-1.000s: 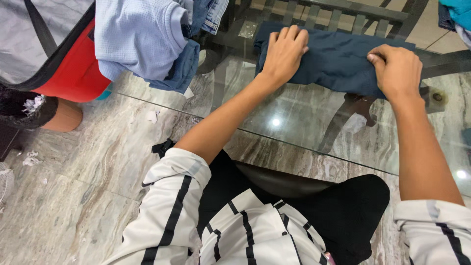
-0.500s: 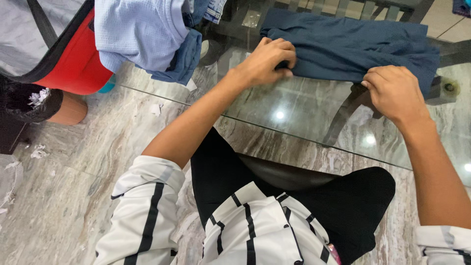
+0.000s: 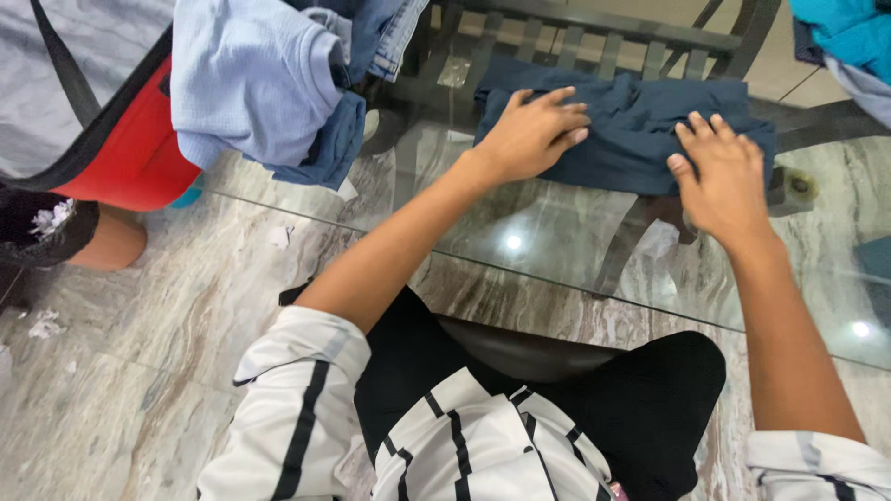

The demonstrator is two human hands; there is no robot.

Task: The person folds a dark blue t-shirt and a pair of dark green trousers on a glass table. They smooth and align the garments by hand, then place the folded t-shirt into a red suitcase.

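Observation:
A dark blue garment (image 3: pixel 624 130) lies folded into a narrow bundle on a glass table (image 3: pixel 557 241). My left hand (image 3: pixel 534 130) rests flat on its left part, fingers spread. On the garment's right part my right hand (image 3: pixel 719 176) presses down, palm flat and fingers apart. Neither hand grips the cloth. I sit at the table in a white shirt with black stripes and black trousers.
A pile of light blue and denim clothes (image 3: pixel 269 83) hangs over the table's left end, beside a grey and red bag (image 3: pixel 102 111). Teal cloth (image 3: pixel 845 32) shows at the top right. A metal chair frame (image 3: pixel 603 37) is visible through the glass. Paper scraps (image 3: pixel 42 325) lie on the marble floor.
Both hands held the garment's near edge half a second ago; they have folded it away from me and now lie flat on top of the narrower bundle.

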